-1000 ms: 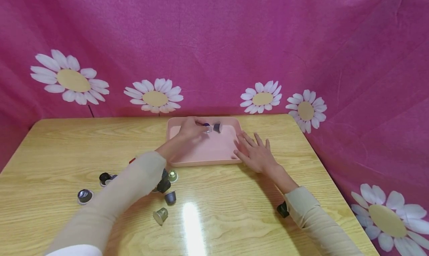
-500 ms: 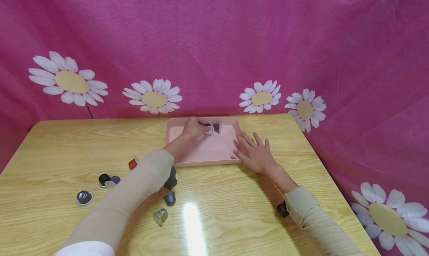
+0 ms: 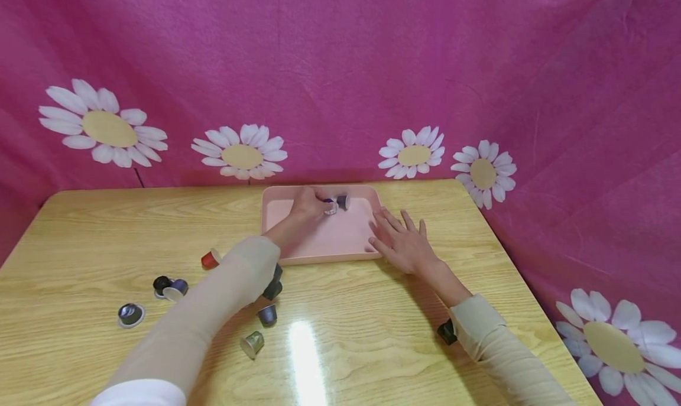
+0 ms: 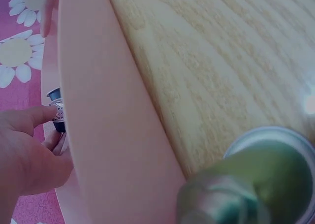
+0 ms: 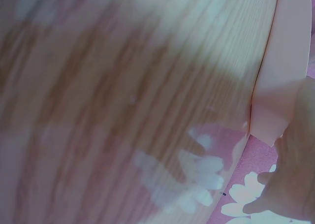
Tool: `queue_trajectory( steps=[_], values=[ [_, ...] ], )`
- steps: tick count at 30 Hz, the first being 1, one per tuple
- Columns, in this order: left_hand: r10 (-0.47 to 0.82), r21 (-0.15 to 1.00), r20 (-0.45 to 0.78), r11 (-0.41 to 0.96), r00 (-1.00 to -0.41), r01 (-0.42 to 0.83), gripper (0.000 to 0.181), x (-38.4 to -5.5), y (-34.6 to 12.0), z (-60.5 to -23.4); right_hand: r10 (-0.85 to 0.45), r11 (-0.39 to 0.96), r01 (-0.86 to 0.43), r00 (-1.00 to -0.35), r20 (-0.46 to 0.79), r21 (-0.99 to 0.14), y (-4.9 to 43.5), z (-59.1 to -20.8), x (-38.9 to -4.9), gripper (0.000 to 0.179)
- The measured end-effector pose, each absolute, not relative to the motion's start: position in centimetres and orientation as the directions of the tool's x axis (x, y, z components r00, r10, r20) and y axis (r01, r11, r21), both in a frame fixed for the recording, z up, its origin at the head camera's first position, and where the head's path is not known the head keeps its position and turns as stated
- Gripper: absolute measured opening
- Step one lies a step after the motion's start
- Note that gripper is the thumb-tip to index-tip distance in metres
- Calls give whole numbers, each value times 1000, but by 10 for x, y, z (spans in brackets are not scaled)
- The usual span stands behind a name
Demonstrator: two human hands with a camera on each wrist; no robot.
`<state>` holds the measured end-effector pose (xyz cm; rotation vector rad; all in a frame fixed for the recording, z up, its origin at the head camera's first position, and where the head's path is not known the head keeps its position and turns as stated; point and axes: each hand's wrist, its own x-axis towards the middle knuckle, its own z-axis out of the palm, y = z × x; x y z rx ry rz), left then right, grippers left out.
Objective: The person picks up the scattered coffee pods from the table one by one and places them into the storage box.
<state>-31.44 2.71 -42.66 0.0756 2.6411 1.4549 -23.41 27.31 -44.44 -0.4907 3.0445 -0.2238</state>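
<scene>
Inside the pink tray (image 3: 340,240), my left hand (image 3: 307,205) pinches a dark coffee capsule with a pale printed lid (image 3: 330,206) between thumb and fingers. The left wrist view shows that capsule (image 4: 58,108) partly hidden by the tray wall (image 4: 106,106). Right beside it, near the tray's back wall, lies another dark capsule (image 3: 343,202). My right hand (image 3: 407,245) is spread with straight fingers, its fingertips at the tray's right rim. In the right wrist view, the right hand (image 5: 295,170) shows only partly, next to the tray's corner.
Left of the tray lie a red capsule (image 3: 210,259), a purple one (image 3: 178,286) and black ones (image 3: 130,314). Nearer me are a grey capsule (image 3: 268,315) and a gold one (image 3: 252,344). My left sleeve overlaps black capsules (image 3: 273,289). Another black capsule (image 3: 447,331) sits by my right sleeve.
My left forearm has shifted slightly right, uncovering the red and purple capsules. The left hand stays at the pinched capsule, whose lid has turned a little. My right hand keeps its place.
</scene>
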Motion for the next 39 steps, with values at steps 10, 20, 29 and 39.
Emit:
queue_trajectory(
  steps=[10,20,29,39],
  values=[
    [111,850,-68,526,-991,1,18,-314,28,-429,-317,939,-311,-948,-16,-148,272,-445,-233,71],
    [94,821,-53,571,-994,11,16,-314,29,-428,-318,937,-313,-948,-10,-158,271,-443,-233,70],
    [100,802,-79,597,-992,-4,18,-319,29,-427,-312,938,-305,-950,-19,-167,271,-442,-234,70],
    [108,795,-94,606,-990,-10,21,-320,25,-421,-310,940,-303,-950,-23,-158,272,-445,-235,71]
  ],
)
